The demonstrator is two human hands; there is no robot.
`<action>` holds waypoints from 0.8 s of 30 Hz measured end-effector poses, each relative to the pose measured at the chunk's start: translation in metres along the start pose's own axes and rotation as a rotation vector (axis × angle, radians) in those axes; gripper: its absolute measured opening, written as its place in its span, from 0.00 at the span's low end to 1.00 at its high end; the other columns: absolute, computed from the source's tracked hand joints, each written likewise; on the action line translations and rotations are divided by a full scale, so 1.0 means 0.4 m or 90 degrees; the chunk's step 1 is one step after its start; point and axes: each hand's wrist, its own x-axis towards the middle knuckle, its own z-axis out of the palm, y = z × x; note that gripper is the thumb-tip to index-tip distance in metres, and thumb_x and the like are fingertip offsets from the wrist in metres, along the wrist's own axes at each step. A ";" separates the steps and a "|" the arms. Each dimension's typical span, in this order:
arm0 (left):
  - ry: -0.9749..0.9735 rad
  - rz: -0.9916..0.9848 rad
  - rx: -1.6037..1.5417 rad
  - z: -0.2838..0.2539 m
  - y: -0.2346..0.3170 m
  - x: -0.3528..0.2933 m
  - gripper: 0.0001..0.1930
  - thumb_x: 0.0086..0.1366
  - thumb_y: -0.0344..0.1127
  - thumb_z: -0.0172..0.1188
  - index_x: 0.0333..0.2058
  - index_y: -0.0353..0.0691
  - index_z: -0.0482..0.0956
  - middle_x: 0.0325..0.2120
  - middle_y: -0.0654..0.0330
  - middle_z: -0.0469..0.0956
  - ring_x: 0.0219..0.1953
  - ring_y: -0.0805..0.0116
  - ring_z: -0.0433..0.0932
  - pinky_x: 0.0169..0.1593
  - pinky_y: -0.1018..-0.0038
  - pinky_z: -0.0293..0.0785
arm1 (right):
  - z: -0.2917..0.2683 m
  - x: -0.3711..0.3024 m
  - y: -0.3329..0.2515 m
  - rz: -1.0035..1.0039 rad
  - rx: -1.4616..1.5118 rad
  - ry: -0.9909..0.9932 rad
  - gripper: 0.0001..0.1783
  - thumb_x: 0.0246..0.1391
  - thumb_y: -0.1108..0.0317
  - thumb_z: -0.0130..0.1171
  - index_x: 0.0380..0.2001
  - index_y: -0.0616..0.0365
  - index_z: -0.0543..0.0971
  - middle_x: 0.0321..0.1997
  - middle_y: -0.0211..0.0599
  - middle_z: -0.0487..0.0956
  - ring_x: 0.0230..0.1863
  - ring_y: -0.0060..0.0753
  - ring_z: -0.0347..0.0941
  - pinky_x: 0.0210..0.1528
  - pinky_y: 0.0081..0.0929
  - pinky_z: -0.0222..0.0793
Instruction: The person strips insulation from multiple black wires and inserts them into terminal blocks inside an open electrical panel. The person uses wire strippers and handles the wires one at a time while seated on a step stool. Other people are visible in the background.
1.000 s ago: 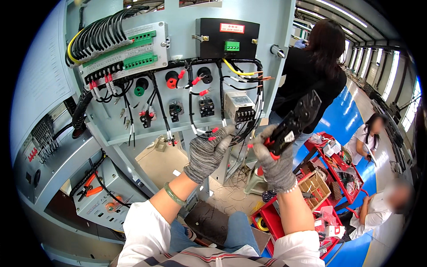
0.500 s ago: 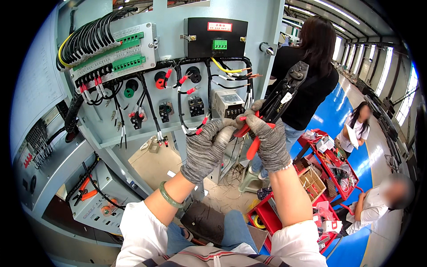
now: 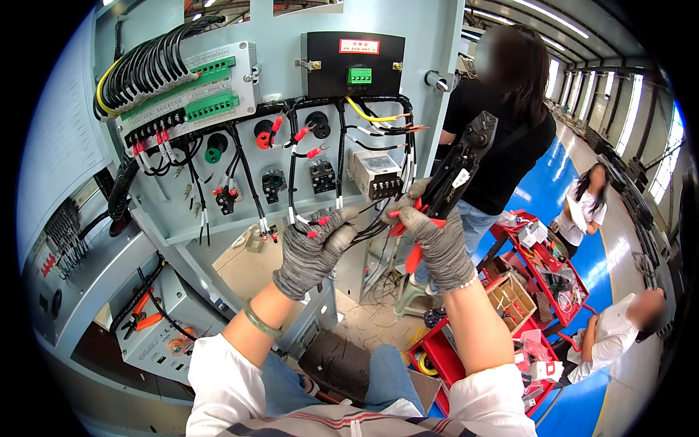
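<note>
My right hand, in a grey knitted glove, is closed around a crimping tool. The black jaws point up and away, while its red handles show below the fingers. Small red pieces, which look like wire terminals, show at the right fingertips. My left hand, gloved the same way, is closed on black wires that stretch between the two hands. Red-sleeved terminals lie against its knuckles. Both hands are in front of the lower edge of an open electrical panel.
The panel carries a green terminal strip, a black box and a white relay-like module. A person in black stands just right of the panel. Red tool carts with boxes and parts are at lower right; two more people are beyond.
My left hand has moved left and slightly down, away from the right one, and black wires now show between them. The crimping tool has shifted a little. The person in black has turned their head.
</note>
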 end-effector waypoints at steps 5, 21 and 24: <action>0.011 -0.036 0.001 0.022 0.014 0.012 0.10 0.58 0.32 0.62 0.39 0.39 0.81 0.24 0.61 0.78 0.27 0.72 0.77 0.35 0.76 0.73 | 0.013 -0.002 -0.008 -0.010 0.002 -0.033 0.15 0.50 0.73 0.60 0.40 0.57 0.68 0.33 0.40 0.77 0.38 0.35 0.78 0.44 0.36 0.77; 0.001 -0.176 -0.153 0.069 0.057 0.027 0.11 0.59 0.35 0.63 0.39 0.39 0.81 0.29 0.61 0.80 0.31 0.75 0.77 0.39 0.77 0.73 | 0.029 0.007 -0.013 -0.040 0.065 -0.021 0.15 0.48 0.71 0.62 0.39 0.56 0.70 0.33 0.31 0.74 0.41 0.34 0.78 0.43 0.31 0.76; 0.006 -0.116 -0.073 0.059 0.064 0.033 0.11 0.58 0.38 0.64 0.38 0.41 0.82 0.25 0.59 0.81 0.25 0.72 0.78 0.33 0.76 0.74 | 0.029 0.011 -0.036 -0.059 -0.042 -0.025 0.13 0.49 0.73 0.60 0.38 0.57 0.70 0.32 0.30 0.74 0.40 0.31 0.77 0.42 0.29 0.75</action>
